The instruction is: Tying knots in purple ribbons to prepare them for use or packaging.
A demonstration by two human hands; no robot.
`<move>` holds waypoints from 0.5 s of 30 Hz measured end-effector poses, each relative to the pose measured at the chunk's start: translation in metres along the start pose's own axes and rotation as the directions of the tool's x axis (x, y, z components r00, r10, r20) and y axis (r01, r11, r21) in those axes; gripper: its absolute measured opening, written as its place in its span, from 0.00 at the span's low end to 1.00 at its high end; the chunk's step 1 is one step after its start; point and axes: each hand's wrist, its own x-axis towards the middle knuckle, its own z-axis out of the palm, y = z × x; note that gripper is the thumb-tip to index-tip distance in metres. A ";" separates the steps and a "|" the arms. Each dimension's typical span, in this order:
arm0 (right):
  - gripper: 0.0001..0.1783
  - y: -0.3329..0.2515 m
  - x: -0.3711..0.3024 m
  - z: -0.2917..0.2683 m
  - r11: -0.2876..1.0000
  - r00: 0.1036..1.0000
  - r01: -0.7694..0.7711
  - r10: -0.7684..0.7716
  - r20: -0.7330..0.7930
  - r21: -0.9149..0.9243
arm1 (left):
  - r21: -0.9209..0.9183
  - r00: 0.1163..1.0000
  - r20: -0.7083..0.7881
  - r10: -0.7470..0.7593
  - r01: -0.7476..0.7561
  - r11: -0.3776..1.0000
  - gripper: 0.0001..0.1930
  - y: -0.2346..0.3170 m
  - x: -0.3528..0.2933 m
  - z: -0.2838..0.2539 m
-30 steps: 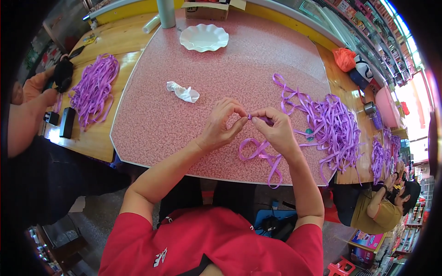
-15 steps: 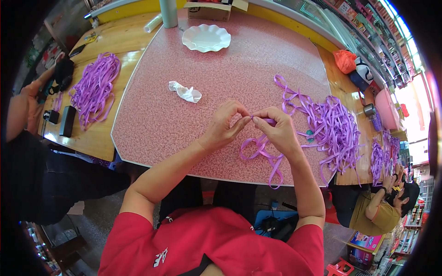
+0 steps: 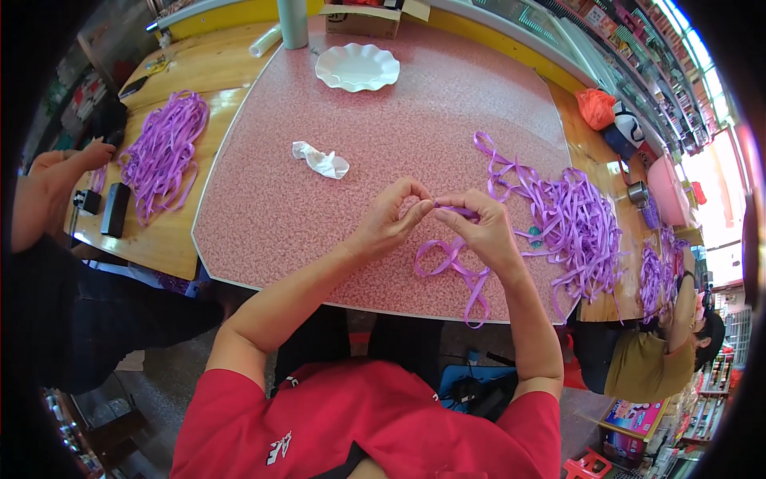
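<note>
Both my hands meet above the pink speckled table, fingertips pinched close together on a purple ribbon (image 3: 453, 257). My left hand (image 3: 393, 214) pinches thumb to forefinger at the ribbon's end; any small piece there is too tiny to make out. Closed around the ribbon, my right hand (image 3: 477, 226) has a short stretch of it showing between the fingers. The rest of the ribbon hangs in loops onto the table below. To the right of my right hand lies a big tangled pile of purple ribbons (image 3: 581, 231).
A crumpled white tissue (image 3: 321, 160) and a white scalloped plate (image 3: 357, 67) lie farther back on the table (image 3: 271, 215). Another ribbon pile (image 3: 167, 148) is on the wooden table at left. A cardboard box (image 3: 363, 21) stands at the back. People sit on both sides.
My hands stay nearly in place, with slight finger movement on the ribbon. The person at left has moved a hand, and the person at right has raised an arm.
</note>
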 end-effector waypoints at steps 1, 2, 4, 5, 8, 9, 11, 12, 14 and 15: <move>0.08 -0.002 0.000 -0.002 0.995 0.999 0.045 -0.042 0.029 -0.085 | -0.046 1.000 0.001 -0.029 0.029 0.999 0.10 -0.001 0.000 0.000; 0.08 -0.001 0.001 -0.001 0.995 0.999 0.045 -0.043 0.029 -0.085 | -0.046 1.000 0.001 -0.029 0.029 0.999 0.10 -0.001 0.000 0.000; 0.06 0.004 0.003 0.000 0.965 0.973 0.229 -0.230 0.011 -0.130 | -0.062 1.000 0.011 0.011 -0.011 0.998 0.09 -0.003 0.000 0.000; 0.06 0.004 0.003 0.001 0.965 0.973 0.228 -0.229 0.010 -0.130 | -0.063 1.000 0.013 0.012 -0.011 0.998 0.09 -0.004 0.000 0.000; 0.05 0.004 0.002 0.006 0.992 0.997 0.071 -0.072 -0.002 -0.102 | -0.023 0.999 0.015 0.031 -0.031 0.999 0.09 -0.003 0.000 0.000; 0.06 0.005 0.002 0.008 1.000 1.000 -0.020 0.020 -0.007 -0.024 | -0.059 0.999 0.043 -0.029 0.032 0.998 0.10 -0.001 0.000 0.000; 0.06 0.004 0.001 0.009 0.993 0.994 -0.108 0.108 -0.003 0.054 | -0.090 0.994 0.070 -0.089 0.095 0.991 0.11 0.000 -0.001 -0.002; 0.07 0.003 0.001 0.009 0.991 0.992 -0.125 0.126 -0.021 0.037 | -0.093 0.993 0.076 -0.090 0.097 0.991 0.11 0.000 -0.001 -0.002; 0.08 -0.001 -0.001 0.010 0.990 0.989 -0.143 0.143 -0.037 0.020 | -0.096 0.993 0.080 -0.093 0.100 0.990 0.11 0.001 -0.001 -0.003; 0.09 -0.005 -0.001 0.011 0.991 0.990 -0.133 0.133 -0.051 0.012 | -0.133 0.991 0.075 -0.115 0.124 0.983 0.11 0.001 -0.001 -0.002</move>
